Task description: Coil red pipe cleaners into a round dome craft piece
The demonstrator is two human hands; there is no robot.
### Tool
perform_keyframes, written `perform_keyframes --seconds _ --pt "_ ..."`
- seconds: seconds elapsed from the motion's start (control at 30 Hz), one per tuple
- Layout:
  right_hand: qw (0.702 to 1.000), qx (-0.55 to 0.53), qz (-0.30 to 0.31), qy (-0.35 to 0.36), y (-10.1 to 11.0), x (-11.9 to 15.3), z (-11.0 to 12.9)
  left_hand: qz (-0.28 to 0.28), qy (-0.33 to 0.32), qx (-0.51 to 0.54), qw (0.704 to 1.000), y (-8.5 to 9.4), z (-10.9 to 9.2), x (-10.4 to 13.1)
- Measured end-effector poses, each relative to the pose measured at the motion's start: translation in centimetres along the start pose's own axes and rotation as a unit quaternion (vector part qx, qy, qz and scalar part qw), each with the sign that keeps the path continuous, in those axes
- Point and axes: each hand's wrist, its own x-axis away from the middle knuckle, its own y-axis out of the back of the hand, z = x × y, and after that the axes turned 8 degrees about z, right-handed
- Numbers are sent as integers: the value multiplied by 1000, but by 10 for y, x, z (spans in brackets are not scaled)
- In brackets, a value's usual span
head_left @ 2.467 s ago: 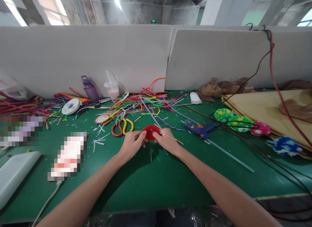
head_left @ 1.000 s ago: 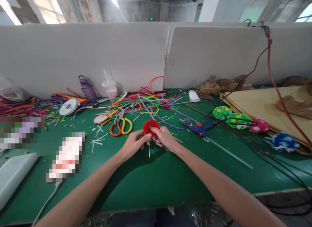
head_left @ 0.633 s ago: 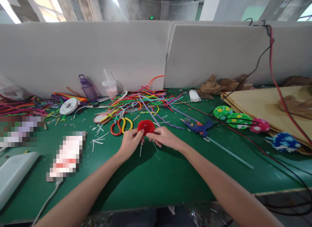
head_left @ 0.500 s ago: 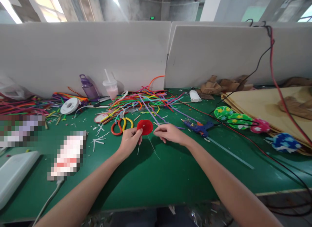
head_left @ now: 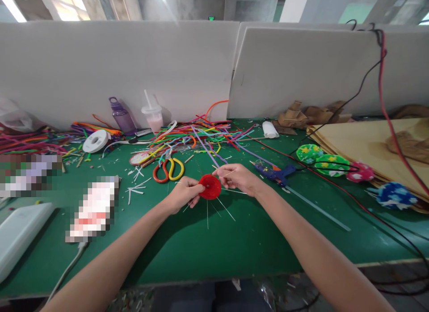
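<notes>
A round red disc (head_left: 210, 187) with several thin pale wires sticking out around its rim is held above the green table. My left hand (head_left: 186, 194) grips its left edge between thumb and fingers. At the disc's upper right, my right hand (head_left: 232, 177) pinches one of the thin wires. Behind my left hand lie scissors (head_left: 174, 168) with red and yellow handles. To the right of my right hand rests a blue glue gun (head_left: 277, 172) with a long clear glue stick in its back.
Colourful pipe cleaners (head_left: 197, 137) are heaped at the back, near a drink cup (head_left: 153, 118) and a purple bottle (head_left: 123, 118). Patterned round pieces (head_left: 331, 165) lie on the right, a white box (head_left: 25, 236) and a blurred-out item on the left.
The red disc has shifted right and tilted, so more of its wires show below it. My left hand has moved right with it, and my right hand is now at its upper right edge.
</notes>
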Motion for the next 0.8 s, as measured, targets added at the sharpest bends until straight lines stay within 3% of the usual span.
perform_keyframes --seconds 0.13,0.23,0.33,0.4,0.47,0.57,0.7,0.8 --pt "1000 25 18 3 -3 2 1 20 6 -7 1000 -1 0 1" --pt "999 30 -1 23 -3 1 3 19 5 -4 1000 -1 2 0" --pt "993 -29 -96 66 3 -2 2 -1 -5 9 1000 -1 3 -1" --pt "975 -85 -182 95 9 -4 2 -21 -16 25 999 -1 2 -2" --pt "961 -117 -228 104 13 -3 3 -38 -26 25 999 0 2 -3" --pt "977 -104 -166 80 13 2 8 -43 -36 -16 998 1 4 -3" --pt "999 -4 33 15 5 9 14 -48 -38 -73 995 3 6 -3" --pt "995 71 73 0 -2 8 11 -51 -37 -103 993 2 4 -2"
